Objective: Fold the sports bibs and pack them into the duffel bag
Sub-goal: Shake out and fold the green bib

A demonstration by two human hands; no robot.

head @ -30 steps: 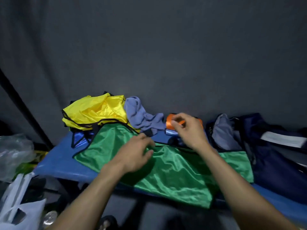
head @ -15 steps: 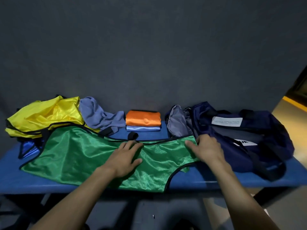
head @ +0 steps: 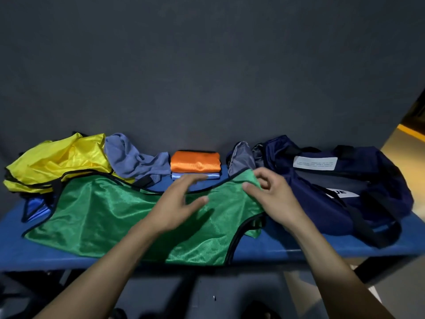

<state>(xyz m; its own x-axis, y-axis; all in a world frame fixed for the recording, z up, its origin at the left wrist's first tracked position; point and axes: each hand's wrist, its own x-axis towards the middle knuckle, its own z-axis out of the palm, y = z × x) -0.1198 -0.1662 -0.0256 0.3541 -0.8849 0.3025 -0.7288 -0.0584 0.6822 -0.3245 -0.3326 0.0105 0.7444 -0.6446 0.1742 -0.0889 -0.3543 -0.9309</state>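
Note:
A green bib (head: 110, 217) with black trim lies spread flat on the blue bench (head: 276, 249). My left hand (head: 179, 203) hovers just above its middle, fingers spread and relaxed. My right hand (head: 273, 194) pinches the bib's right shoulder strap and lifts that corner. Behind the bib, a folded orange bib (head: 195, 161) sits on a folded light-blue one (head: 213, 176). An open navy duffel bag (head: 345, 187) lies at the right end of the bench.
A crumpled yellow bib (head: 57, 160) and a grey-blue cloth (head: 131, 157) are piled at the back left, with a blue bib (head: 36, 208) partly under them. A dark wall stands right behind the bench. The bench's front edge is close to me.
My left hand has lifted off the green bib. My right hand has gone from lying flat on the bib's right edge to pinching and raising its shoulder corner.

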